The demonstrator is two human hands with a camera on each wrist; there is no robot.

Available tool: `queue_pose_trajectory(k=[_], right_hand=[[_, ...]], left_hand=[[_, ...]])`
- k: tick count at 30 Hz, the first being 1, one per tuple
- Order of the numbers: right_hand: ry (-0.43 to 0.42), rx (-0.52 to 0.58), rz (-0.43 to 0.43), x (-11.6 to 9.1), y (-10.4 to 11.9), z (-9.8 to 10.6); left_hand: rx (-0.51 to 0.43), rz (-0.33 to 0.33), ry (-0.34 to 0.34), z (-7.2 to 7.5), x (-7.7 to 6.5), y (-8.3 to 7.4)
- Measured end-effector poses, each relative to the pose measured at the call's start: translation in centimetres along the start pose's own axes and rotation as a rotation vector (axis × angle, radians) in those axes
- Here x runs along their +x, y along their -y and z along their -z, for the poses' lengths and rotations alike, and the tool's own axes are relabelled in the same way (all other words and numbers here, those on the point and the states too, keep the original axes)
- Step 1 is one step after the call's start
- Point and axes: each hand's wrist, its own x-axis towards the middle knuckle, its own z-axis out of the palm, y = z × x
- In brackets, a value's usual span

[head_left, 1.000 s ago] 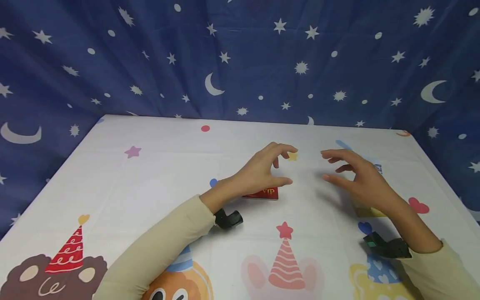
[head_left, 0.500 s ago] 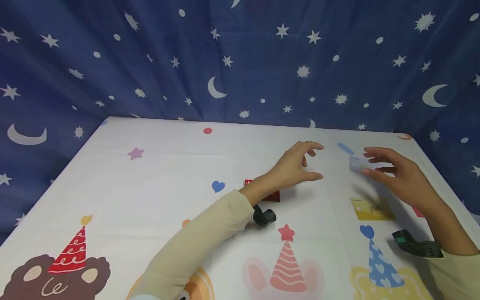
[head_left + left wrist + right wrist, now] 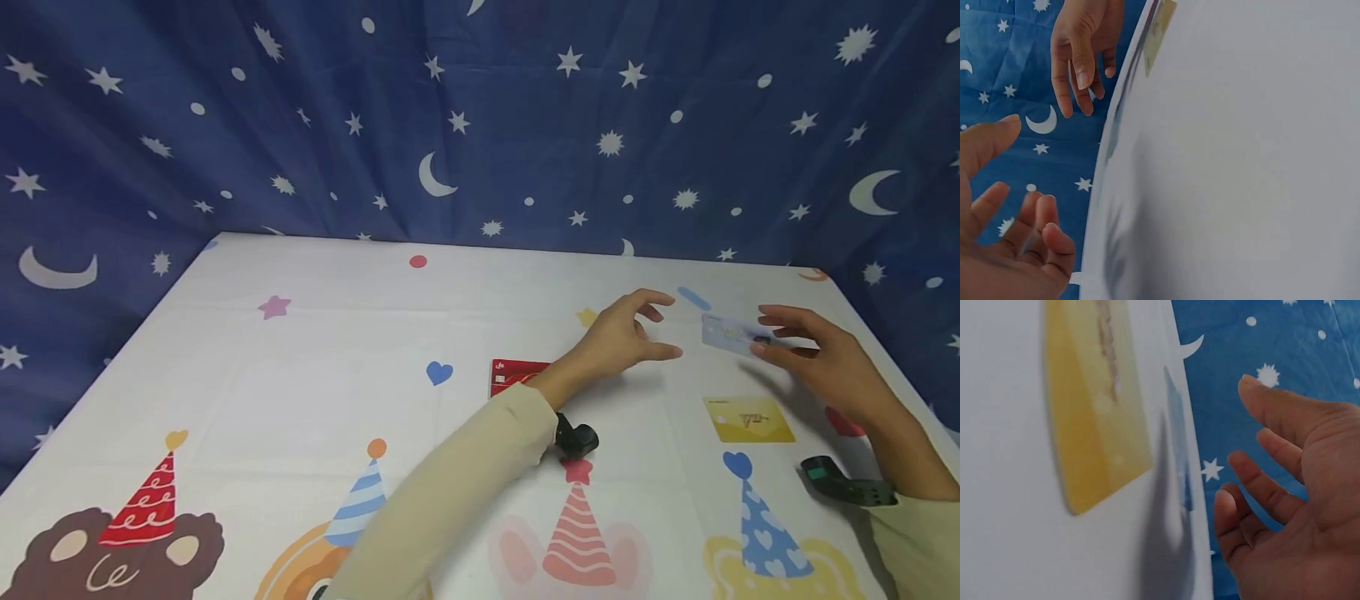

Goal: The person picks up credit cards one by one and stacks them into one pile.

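Note:
In the head view my right hand (image 3: 828, 362) hovers over the table's right side, thumb and fingers apart. Just left of its fingertips lies a pale blue card (image 3: 726, 333), partly covered by the thumb. A yellow card (image 3: 750, 419) lies nearer, below that hand. My left hand (image 3: 618, 337) hangs above the cloth near the middle right, thumb and fingers spread with nothing between them. Under the left wrist a red card (image 3: 513, 375) is partly hidden. The right wrist view has the yellow card (image 3: 1094, 412) large beside the right hand (image 3: 1297, 494), which holds nothing.
A white cloth with printed party animals covers the table (image 3: 337, 333). Behind it hangs a dark blue curtain (image 3: 300, 108) with stars and moons. Black cameras sit on both wrists, the left camera (image 3: 576, 437) close above the cloth.
Both hands have moved to the right. The yellow and pale blue cards, largely covered by the right hand and arm before, now show more. The red card lies farther behind the left hand.

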Motion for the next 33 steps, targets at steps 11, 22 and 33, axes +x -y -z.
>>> queue_pose_trajectory(k=[11,22,33], right_hand=[[0.04,-0.091,-0.136,0.5,-2.1,-0.2],[0.049,-0.087,-0.161,0.4,-3.6,-1.1],[0.012,-0.062,-0.061,0.1,-3.6,-1.3]], left_hand=[[0.075,0.071,0.005,-1.8,1.2,0.6],[0.044,0.095,0.07,-1.5,1.3,0.9],[0.128,0.099,0.051,-2.3,2.1,0.9]])
